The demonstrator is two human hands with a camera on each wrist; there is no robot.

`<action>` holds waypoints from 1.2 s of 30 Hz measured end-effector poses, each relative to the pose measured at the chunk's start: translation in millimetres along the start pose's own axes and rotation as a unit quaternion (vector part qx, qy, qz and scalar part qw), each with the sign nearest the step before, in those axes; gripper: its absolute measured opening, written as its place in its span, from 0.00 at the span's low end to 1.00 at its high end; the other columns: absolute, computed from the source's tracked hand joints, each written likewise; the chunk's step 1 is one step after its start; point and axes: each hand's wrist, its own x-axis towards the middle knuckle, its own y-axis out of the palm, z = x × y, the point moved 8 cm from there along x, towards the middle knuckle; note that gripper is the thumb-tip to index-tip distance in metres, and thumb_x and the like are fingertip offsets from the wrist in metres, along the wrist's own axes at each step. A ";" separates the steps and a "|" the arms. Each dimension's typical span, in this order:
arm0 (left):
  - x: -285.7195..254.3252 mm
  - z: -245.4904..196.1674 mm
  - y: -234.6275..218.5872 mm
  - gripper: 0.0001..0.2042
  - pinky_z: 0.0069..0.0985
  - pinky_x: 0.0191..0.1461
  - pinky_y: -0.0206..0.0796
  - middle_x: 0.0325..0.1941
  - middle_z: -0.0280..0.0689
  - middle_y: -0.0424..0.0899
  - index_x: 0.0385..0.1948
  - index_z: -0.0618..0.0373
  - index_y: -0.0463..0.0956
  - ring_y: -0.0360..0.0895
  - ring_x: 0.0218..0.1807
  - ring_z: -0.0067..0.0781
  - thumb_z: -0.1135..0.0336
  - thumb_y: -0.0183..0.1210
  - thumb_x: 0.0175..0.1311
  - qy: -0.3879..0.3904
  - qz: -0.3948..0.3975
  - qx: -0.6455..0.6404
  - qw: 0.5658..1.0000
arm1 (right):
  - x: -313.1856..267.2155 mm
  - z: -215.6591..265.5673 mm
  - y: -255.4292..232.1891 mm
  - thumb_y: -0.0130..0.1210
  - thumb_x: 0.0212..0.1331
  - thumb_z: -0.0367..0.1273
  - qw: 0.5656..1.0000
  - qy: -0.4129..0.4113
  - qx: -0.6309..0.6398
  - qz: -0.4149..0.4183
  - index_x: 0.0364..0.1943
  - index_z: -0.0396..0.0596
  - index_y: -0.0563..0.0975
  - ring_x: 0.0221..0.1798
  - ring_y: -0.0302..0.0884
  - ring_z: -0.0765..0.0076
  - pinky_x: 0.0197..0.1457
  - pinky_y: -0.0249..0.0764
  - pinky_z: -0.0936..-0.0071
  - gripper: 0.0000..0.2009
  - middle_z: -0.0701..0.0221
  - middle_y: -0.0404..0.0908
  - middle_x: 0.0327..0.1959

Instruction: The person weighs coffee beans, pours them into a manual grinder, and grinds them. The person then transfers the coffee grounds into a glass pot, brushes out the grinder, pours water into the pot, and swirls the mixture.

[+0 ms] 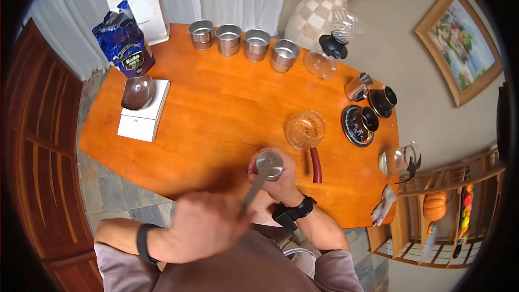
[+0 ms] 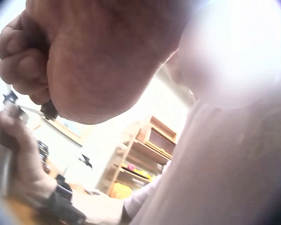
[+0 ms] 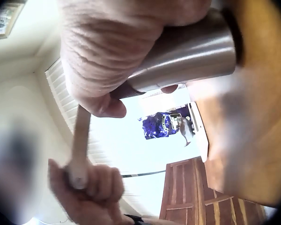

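Observation:
My right hand holds the steel body of a hand coffee grinder over the near part of the table, its round top facing up. From the top, a flat metal crank arm slants toward my left hand, which is blurred. In the right wrist view the fingers of my left hand curl round the crank's outer end. Just beyond the grinder stands a ribbed glass vessel with brown bits inside and a dark red handle pointing back toward me.
Several steel cups line the table's far edge. At left, a glass tray rests on a white scale, before a blue coffee bag. Black cups, a steel pitcher and a glass jug stand at right.

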 end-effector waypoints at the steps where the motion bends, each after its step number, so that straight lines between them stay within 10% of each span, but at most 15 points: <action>1: -6.0 25.5 -1.3 0.19 0.36 0.17 0.65 0.11 0.35 0.71 0.20 0.53 0.69 0.73 0.13 0.37 0.52 0.62 0.65 -0.077 0.015 0.023 0.997 | -0.2 4.1 0.0 0.73 0.49 0.28 0.999 -0.014 -0.039 0.026 0.40 0.43 0.77 0.33 0.76 0.82 0.37 0.73 0.78 0.17 0.75 0.80 0.31; 4: 3.1 85.0 5.1 0.20 0.40 0.16 0.65 0.07 0.40 0.71 0.19 0.55 0.70 0.74 0.10 0.44 0.54 0.57 0.71 -0.155 0.033 0.055 0.986 | 3.5 20.8 14.1 0.73 0.45 0.31 0.983 -0.082 -0.141 0.079 0.41 0.42 0.78 0.30 0.79 0.72 0.34 0.74 0.73 0.19 0.69 0.81 0.31; 6: 18.4 107.3 25.4 0.13 0.39 0.22 0.69 0.28 0.43 0.83 0.31 0.54 0.81 0.83 0.26 0.45 0.57 0.55 0.71 -0.133 0.123 0.085 0.980 | -4.5 37.2 34.8 0.74 0.42 0.31 0.941 -0.207 -0.234 0.131 0.40 0.41 0.79 0.27 0.79 0.60 0.33 0.76 0.68 0.20 0.65 0.80 0.29; 12: 107.7 -31.2 10.2 0.09 0.34 0.28 0.76 0.25 0.40 0.84 0.34 0.57 0.82 0.86 0.29 0.38 0.63 0.60 0.56 0.162 0.105 -0.052 0.980 | 6.1 41.5 38.3 0.76 0.41 0.31 0.928 -0.217 -0.248 0.175 0.40 0.40 0.78 0.27 0.81 0.60 0.30 0.76 0.68 0.21 0.60 0.82 0.29; 13: 80.9 -22.5 71.8 0.09 0.34 0.28 0.76 0.25 0.40 0.84 0.34 0.57 0.82 0.86 0.29 0.38 0.63 0.60 0.56 0.148 0.100 -0.056 0.982 | 11.8 37.9 29.6 0.76 0.42 0.31 0.951 -0.178 -0.202 0.149 0.40 0.40 0.77 0.27 0.81 0.60 0.30 0.76 0.68 0.21 0.60 0.82 0.29; 14: 90.0 -83.5 173.8 0.13 0.35 0.27 0.74 0.21 0.40 0.82 0.31 0.61 0.81 0.84 0.27 0.36 0.60 0.61 0.53 0.119 0.167 0.393 0.896 | 16.1 32.3 20.0 0.76 0.42 0.31 0.972 -0.136 -0.153 0.117 0.40 0.40 0.77 0.27 0.81 0.61 0.30 0.77 0.68 0.21 0.60 0.82 0.30; 18: 49.1 -72.4 44.1 0.16 0.33 0.23 0.69 0.19 0.40 0.80 0.31 0.61 0.79 0.80 0.22 0.34 0.54 0.58 0.63 0.187 -0.057 -0.052 0.979 | 9.4 5.8 -17.4 0.71 0.51 0.25 1.000 0.008 0.023 0.014 0.42 0.39 0.76 0.32 0.80 0.71 0.30 0.77 0.73 0.17 0.62 0.81 0.32; 26: 22.6 102.7 19.0 0.17 0.44 0.21 0.67 0.13 0.43 0.75 0.26 0.58 0.74 0.78 0.18 0.49 0.54 0.57 0.72 -0.167 0.035 -0.018 0.985 | 10.3 2.6 -11.2 0.76 0.42 0.31 0.996 0.031 -0.073 0.033 0.41 0.40 0.79 0.31 0.78 0.72 0.37 0.76 0.73 0.22 0.70 0.82 0.31; 28: 47.3 117.1 22.7 0.16 0.44 0.27 0.70 0.17 0.44 0.76 0.28 0.59 0.75 0.80 0.24 0.50 0.55 0.57 0.72 -0.174 0.031 -0.042 0.983 | 14.0 29.7 15.4 0.76 0.41 0.32 0.960 -0.130 -0.215 0.127 0.42 0.40 0.79 0.33 0.79 0.71 0.39 0.76 0.73 0.23 0.69 0.82 0.31; 36: 94.0 53.6 8.2 0.11 0.39 0.50 0.68 0.34 0.43 0.76 0.38 0.61 0.77 0.74 0.45 0.46 0.61 0.60 0.66 0.089 -0.082 -0.015 0.992 | 14.1 18.8 0.6 0.76 0.44 0.31 0.989 -0.014 -0.119 0.083 0.43 0.41 0.79 0.35 0.80 0.73 0.42 0.76 0.75 0.21 0.70 0.83 0.33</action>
